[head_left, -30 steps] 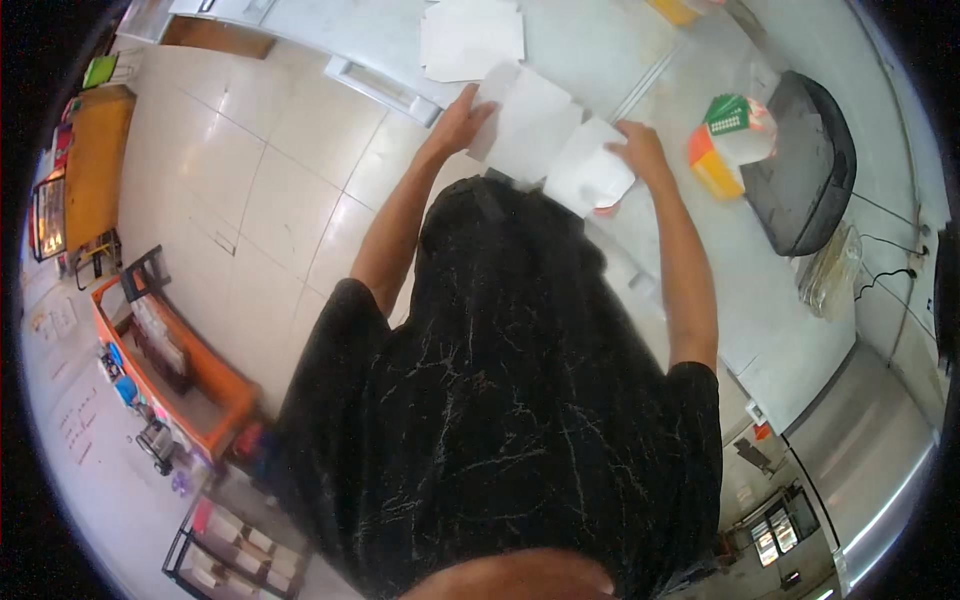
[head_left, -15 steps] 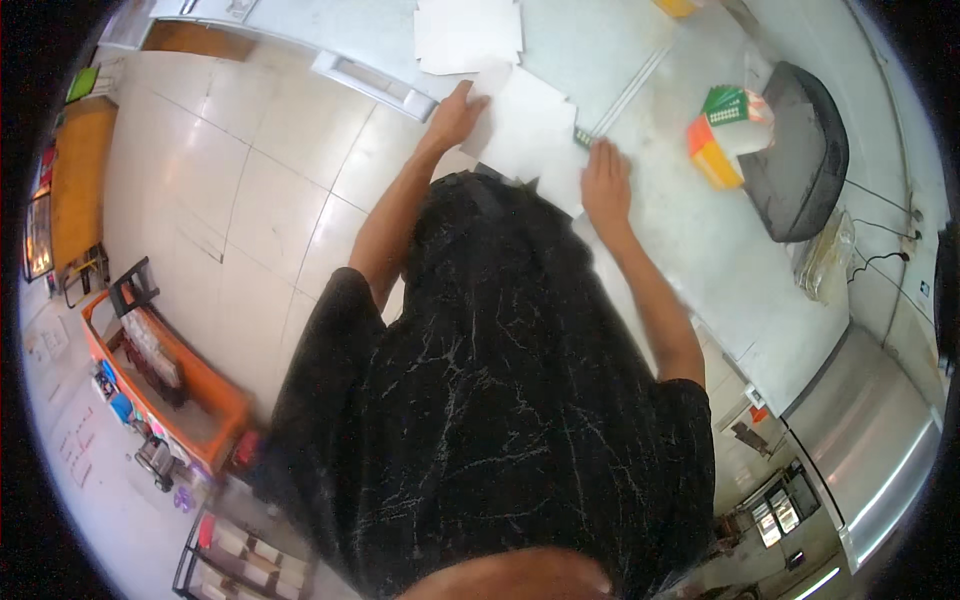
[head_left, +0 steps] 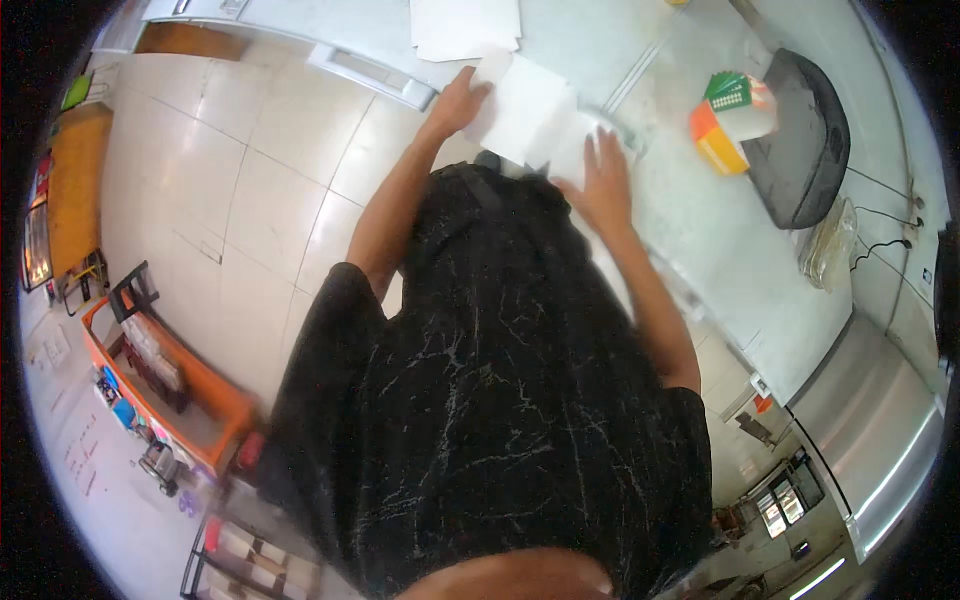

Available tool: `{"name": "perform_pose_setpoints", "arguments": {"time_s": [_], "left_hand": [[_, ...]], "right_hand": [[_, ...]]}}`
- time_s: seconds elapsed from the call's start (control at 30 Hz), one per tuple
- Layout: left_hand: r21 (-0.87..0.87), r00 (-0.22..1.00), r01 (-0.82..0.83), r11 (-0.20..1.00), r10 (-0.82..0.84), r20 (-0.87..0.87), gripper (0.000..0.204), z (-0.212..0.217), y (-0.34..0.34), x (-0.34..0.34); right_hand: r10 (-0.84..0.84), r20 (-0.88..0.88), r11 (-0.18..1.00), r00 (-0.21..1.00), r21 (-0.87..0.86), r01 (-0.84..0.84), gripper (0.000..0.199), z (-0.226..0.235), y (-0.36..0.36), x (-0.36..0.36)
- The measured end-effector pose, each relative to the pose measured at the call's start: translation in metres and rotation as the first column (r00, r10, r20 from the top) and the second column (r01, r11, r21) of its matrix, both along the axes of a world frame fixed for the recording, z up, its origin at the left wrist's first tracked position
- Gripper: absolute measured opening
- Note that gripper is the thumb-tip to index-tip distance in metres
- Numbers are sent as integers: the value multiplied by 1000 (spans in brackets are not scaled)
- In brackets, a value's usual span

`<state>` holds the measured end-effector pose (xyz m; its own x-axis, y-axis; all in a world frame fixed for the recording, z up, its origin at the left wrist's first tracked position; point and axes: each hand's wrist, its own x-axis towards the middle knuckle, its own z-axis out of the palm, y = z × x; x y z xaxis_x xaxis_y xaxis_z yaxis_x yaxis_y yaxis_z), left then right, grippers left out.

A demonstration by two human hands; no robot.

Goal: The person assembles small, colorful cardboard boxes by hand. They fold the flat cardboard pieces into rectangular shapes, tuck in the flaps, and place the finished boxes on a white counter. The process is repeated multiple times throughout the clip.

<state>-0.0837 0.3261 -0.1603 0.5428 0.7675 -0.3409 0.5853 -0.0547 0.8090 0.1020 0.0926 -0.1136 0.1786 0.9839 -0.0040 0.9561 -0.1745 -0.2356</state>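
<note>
A flat white cardboard blank point(head_left: 530, 105) lies at the near edge of the table, in front of my body. My left hand point(head_left: 460, 104) is closed on its left edge, thumb and fingers bent around the card. Over its right end my right hand point(head_left: 604, 185) is spread, fingers apart and pointing away from me. Whether the right palm presses on the card or hovers just above cannot be told. Blur softens the card's right end. Beyond it lie more white cardboard blanks point(head_left: 465, 28).
Toward the right of the white table point(head_left: 700, 225) stands a folded green, orange and yellow carton point(head_left: 722, 125) beside a dark grey padded object point(head_left: 800, 140). A clear plastic bundle point(head_left: 828, 245) lies near the wall. An orange cart point(head_left: 195, 375) stands on the left floor.
My right hand has opened from closed fingers to spread ones. The blank's right end has moved and its green printed corner no longer shows. My left hand stays at the left edge.
</note>
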Motion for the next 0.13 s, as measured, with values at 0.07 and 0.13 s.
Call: {"name": "perform_pose_setpoints", "arguments": {"time_s": [0.07,0.13], "left_hand": [[17,999,-51,999,50,15,60,-4,0,1],[-1,999,-29,1000,29,-44,62,4,2,4]], "right_hand": [[48,30,989,998,-138,-43,93,-8,-12,-8],[58,117,945,991,-328,-17,89,-31,-19,-10]]}}
